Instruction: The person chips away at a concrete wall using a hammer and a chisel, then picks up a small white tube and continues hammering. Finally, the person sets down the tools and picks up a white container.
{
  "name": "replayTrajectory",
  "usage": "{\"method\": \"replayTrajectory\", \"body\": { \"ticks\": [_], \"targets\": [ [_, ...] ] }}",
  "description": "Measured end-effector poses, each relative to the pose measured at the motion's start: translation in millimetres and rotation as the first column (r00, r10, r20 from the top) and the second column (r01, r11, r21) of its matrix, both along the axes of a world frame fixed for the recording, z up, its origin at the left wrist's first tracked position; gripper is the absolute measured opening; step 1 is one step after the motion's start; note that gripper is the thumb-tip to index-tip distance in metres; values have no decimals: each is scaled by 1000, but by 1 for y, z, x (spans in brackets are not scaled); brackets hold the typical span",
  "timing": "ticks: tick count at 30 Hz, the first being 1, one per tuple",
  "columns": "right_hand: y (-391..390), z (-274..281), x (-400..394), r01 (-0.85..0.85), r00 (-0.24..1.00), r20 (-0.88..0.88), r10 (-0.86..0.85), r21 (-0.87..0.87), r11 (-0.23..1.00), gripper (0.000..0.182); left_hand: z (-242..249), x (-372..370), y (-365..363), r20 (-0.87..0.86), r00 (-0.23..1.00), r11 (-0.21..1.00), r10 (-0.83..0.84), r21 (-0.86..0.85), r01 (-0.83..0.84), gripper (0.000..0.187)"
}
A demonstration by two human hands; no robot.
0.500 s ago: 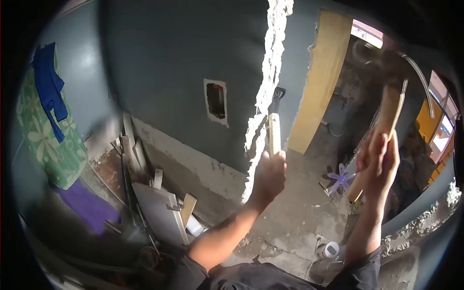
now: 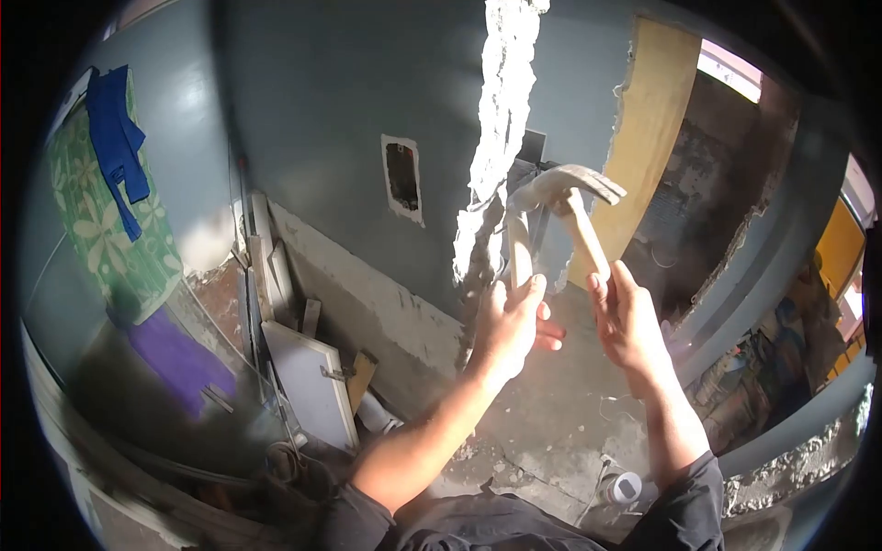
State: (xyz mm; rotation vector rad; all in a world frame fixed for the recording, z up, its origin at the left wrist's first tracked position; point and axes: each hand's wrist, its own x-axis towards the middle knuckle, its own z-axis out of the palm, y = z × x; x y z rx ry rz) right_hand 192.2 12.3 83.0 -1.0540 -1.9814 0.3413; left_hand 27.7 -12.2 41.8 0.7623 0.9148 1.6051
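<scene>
In the head view my left hand point(image 2: 505, 331) is closed around the pale wooden handle point(image 2: 520, 248) of a tool with a dark, flat metal head point(image 2: 533, 145). The tool is upright against the rough white groove point(image 2: 503, 101) cut down the grey wall. My right hand point(image 2: 627, 321) grips a claw hammer point(image 2: 588, 241) by its wooden handle. The hammer's head overlaps the top of the left-hand tool, its claw pointing right, and partly hides that tool's metal end.
A recessed wall box point(image 2: 401, 179) sits left of the groove, and a yellow panel point(image 2: 648, 119) stands to the right. Boards and a white panel point(image 2: 308, 381) lean at lower left, near hanging cloths point(image 2: 119, 216). A white container point(image 2: 625, 489) stands on the floor.
The hammer, raised at the right before, has swung down and left to the tool in my left hand. The camera view has shifted slightly.
</scene>
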Motion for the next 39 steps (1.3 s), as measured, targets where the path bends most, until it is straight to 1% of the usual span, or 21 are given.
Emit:
{"method": "replayTrajectory", "body": {
  "ticks": [6, 8, 9, 10, 11, 14, 16, 17, 18, 19, 20, 21, 22, 24, 26, 30, 32, 34, 36, 37, 39],
  "targets": [
    [8, 8, 17, -46, 999, -18, 44, -116, 992, 37, -3, 4, 4, 117, 993, 1000, 9, 7, -10, 29],
    [4, 17, 21, -54, 997, -47, 54, 11, 998, 36, -1, 12, 5, 103, 991, 997, 81, -23, -80, 26],
    [-2, 24, 22, -29, 995, -96, 36, 74, 997, 33, -9, 15, 13, -4, 989, 987, 151, 52, -151, 25],
    [-11, 34, 25, -59, 968, -243, 56, -4, 998, 30, -7, 15, 14, -104, 969, 969, 222, 133, -208, 24],
    [-11, 39, 23, -94, 901, -406, 150, 154, 984, 28, -6, 15, 11, -157, 962, 973, 224, 98, -210, 26],
    [-20, 67, 26, -72, 721, -651, 239, 272, 960, 34, -4, 22, 17, -212, 952, 975, 223, 40, -220, 23],
    [-18, 74, 31, -20, 699, -689, 194, 252, 967, 37, -3, 23, 18, -221, 959, 983, 177, -14, -184, 26],
    [-15, 70, 31, -68, 716, -669, 200, 219, 973, 35, -6, 25, 21, -286, 933, 974, 220, 13, -226, 27],
    [-14, 61, 24, 25, 805, -584, 103, 206, 978, 28, -11, 25, 24, -351, 899, 963, 262, 43, -264, 28],
    [-13, 47, 15, 55, 878, -478, 11, 124, 991, 24, -18, 24, 29, -260, 935, 970, 242, 80, -229, 29],
    [11, 21, 26, 56, 995, -92, -31, 280, 958, 24, -17, 26, 31, -271, 922, 961, 276, 45, -274, 29],
    [10, 11, 15, -25, 987, 161, -28, 318, 948, 27, -17, 25, 29, -223, 941, 967, 253, 38, -251, 29],
    [2, 12, 17, 64, 987, 147, -57, -41, 997, 28, -16, 23, 27, -179, 957, 974, 227, 32, -225, 29],
    [-7, 27, 23, 132, 988, 73, -135, 47, 990, 28, -6, 23, 22, -267, 932, 969, 244, 24, -247, 29],
    [-3, 37, 32, 105, 987, -133, -85, 149, 983, 26, -7, 24, 18, -353, 901, 962, 253, -6, -272, 29],
    [-12, 67, 36, -22, 770, -627, 118, 159, 987, 28, -10, 22, 23, -293, 926, 971, 239, 53, -234, 30],
    [-8, 53, 28, -23, 785, -604, 136, 191, 981, 28, -4, 22, 18, -418, 869, 962, 266, 57, -267, 31],
    [21, 2, 30, 79, 995, -83, -51, 373, 925, 28, -19, 24, 31, -411, 872, 957, 266, 2, -291, 33],
    [10, -11, 24, 47, 998, 48, -46, -23, 999, 27, -20, 24, 31, -335, 907, 962, 255, -6, -273, 33],
    [5, 2, 29, 107, 991, 72, -113, 86, 991, 28, -15, 25, 29, -335, 907, 963, 256, 5, -270, 33],
    [4, 15, 39, 101, 982, -165, -95, 31, 994, 28, -7, 25, 22, -410, 880, 959, 241, -39, -281, 32]
  ]
}}
